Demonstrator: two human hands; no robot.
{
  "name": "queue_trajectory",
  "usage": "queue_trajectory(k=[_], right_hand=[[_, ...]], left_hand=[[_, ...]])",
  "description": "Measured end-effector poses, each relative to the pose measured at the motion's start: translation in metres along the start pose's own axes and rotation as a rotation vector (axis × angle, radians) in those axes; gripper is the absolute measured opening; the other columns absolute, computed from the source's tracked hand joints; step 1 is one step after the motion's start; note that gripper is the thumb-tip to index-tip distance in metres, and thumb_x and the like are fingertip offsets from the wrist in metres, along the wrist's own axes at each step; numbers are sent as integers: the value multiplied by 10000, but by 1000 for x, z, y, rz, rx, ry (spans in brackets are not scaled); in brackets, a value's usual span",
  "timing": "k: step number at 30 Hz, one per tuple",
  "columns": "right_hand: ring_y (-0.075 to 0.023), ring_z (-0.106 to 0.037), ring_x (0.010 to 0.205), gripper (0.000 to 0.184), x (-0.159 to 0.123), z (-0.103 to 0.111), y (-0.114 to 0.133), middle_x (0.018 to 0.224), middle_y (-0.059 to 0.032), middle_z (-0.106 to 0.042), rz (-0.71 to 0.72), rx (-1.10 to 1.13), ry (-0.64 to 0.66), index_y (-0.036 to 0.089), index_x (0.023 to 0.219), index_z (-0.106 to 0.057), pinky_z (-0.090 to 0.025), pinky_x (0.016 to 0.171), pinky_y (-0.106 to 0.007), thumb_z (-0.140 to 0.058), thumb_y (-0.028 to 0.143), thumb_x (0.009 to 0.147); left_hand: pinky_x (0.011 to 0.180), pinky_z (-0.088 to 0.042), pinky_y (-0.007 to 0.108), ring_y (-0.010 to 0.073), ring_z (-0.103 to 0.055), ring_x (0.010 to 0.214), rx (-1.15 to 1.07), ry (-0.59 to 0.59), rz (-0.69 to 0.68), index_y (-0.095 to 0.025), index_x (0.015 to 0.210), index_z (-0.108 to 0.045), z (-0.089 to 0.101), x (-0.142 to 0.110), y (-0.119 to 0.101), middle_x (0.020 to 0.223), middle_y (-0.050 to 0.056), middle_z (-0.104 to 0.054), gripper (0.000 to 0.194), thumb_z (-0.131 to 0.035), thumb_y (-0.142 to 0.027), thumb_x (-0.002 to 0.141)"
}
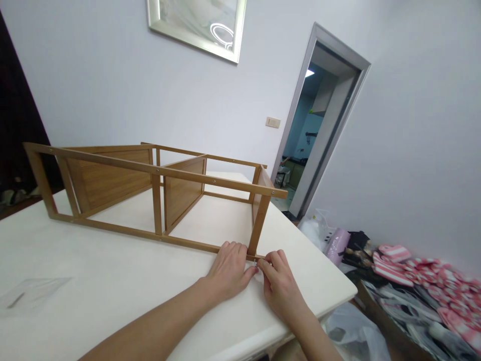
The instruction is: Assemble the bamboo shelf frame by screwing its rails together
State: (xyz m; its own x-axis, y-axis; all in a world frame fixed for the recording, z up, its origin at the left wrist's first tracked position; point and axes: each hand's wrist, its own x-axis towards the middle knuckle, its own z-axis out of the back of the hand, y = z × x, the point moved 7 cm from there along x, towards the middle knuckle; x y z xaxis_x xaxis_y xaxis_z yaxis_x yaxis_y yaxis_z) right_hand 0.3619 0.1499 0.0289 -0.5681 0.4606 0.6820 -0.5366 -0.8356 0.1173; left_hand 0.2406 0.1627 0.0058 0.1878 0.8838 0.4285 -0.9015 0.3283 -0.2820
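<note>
A wooden shelf frame (188,244) lies on its side on a white table (124,281), its shelf panels standing upright. My left hand (229,268) grips the frame's near bottom rail close to its right end, fingers over the top edge and thumb pointing right. Beside it, my right hand (280,281) is closed in a pinch at the end of that same rail. A small shiny metal piece (255,262) shows at the right fingertips, against the rail; its exact kind is too small to tell.
A clear plastic bag (35,293) with a thin dark piece lies on the table's left. Right of the table are piled clothes (424,265), a purple roll (337,245) and a plastic bag (355,333). A doorway (319,120) opens behind.
</note>
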Motion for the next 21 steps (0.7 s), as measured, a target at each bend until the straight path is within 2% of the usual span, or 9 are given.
queue_trajectory(k=[14,21], right_hand=[[-207,-465,798,265,0,-4,-8,807,-44,-481,-59,119,11,197,864,-572,-439,653,-366,-434,-29,875],[-221,-448,799,272,3,-5,1,813,-56,-470,6,9,47,190,854,-568,-433,643,-372,-436,-48,844]], left_hand=[[862,-415,442,277,-581,894,20,-37,-10,-185,916,-534,2,-2,1,912,90,-634,242,-528,-426,909],[869,-414,445,279,-582,912,5,-7,-8,-193,918,-533,2,0,1,924,90,-638,189,-523,-382,908]])
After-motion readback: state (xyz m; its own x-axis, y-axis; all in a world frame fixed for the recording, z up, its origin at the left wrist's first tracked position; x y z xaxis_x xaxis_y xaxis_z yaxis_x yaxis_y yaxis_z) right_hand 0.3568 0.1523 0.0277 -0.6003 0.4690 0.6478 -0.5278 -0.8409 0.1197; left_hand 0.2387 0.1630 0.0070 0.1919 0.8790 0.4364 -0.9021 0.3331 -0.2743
